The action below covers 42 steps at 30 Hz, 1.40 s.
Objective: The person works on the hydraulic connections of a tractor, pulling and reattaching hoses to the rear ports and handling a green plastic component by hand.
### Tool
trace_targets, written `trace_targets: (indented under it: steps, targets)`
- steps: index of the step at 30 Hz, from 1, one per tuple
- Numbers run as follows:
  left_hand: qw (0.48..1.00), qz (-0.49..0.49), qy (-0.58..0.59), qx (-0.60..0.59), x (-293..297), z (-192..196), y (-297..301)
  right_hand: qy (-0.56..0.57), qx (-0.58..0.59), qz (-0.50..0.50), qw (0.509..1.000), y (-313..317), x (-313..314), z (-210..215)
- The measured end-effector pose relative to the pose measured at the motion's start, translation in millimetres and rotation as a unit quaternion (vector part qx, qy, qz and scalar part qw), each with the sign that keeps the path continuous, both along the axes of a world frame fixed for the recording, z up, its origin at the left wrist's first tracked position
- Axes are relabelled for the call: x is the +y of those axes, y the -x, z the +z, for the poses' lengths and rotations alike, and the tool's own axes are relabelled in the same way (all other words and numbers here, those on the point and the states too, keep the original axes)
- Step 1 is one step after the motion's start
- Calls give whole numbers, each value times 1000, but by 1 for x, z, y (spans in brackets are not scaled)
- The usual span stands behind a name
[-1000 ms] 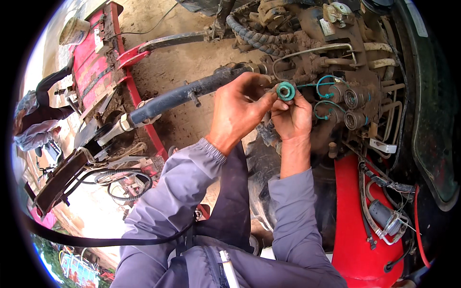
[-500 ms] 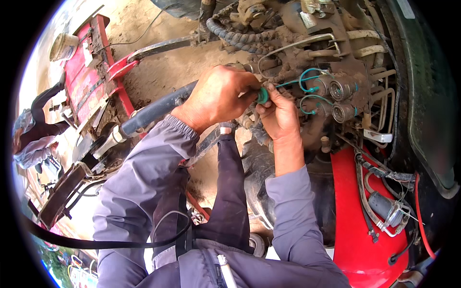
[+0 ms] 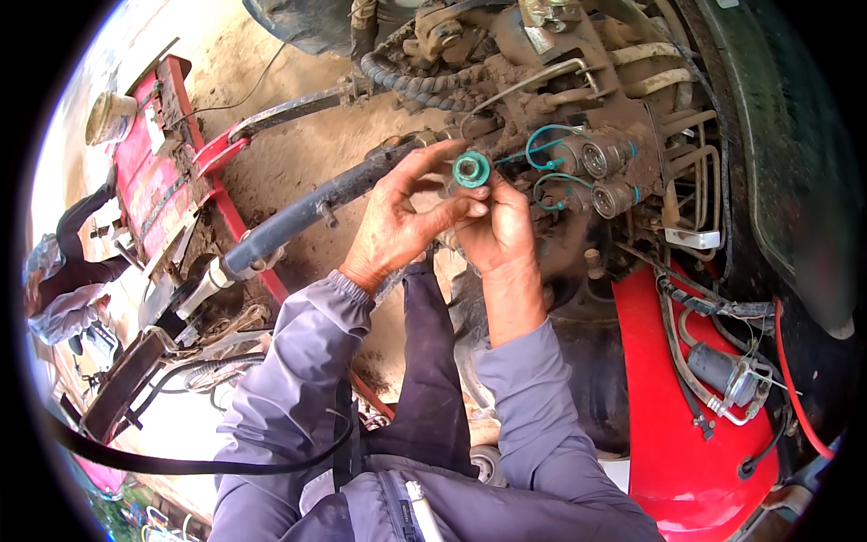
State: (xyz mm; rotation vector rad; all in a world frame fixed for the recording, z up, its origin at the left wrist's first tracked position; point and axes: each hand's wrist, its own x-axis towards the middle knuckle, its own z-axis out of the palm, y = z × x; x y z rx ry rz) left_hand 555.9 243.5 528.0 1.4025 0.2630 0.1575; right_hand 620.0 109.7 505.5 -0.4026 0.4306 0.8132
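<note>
A green round dust cap (image 3: 471,169) faces up between my hands, its ringed, hollow centre showing. My right hand (image 3: 502,226) pinches it at its right and lower edge, with the fingers partly hidden. My left hand (image 3: 390,224) is beside it, index finger and thumb apart around its left side. The left thumb tip meets the right fingers just below the cap. A thin teal cord runs from near the cap toward two muddy hydraulic couplers (image 3: 603,159) on the right, where more teal tethers (image 3: 542,149) loop.
A dark cylindrical bar (image 3: 307,210) crosses left of my hands. Muddy hoses (image 3: 424,86) and metal pipes (image 3: 700,181) surround the couplers. A red panel (image 3: 686,397) lies to the right, red machinery (image 3: 158,144) far left. Another person's dark sleeve (image 3: 81,212) shows at the left edge.
Both hands and the cap have moved slightly left in view. The cap has turned so its hollow centre faces up. My left hand has loosened from its pinch and rotated, spreading thumb and index finger.
</note>
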Motion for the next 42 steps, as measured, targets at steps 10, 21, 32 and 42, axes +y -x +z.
trace_targets:
  steps: [10, 21, 32, 42]
  targets:
    - [999, -20, 17, 35, -13, 37, -37, -39, -61, -40, 997, 10, 6, 20]
    - [957, -86, -269, -66, -48, 41, -69, 17, 66, -92, 993, 64, -37, 12]
    - [981, -93, -167, 19, -53, 41, -69, 8, 39, -58, 998, 91, -58, -4]
    - [970, -70, -229, 30, -58, 51, -79, 27, 40, -86, 995, 95, -61, -3]
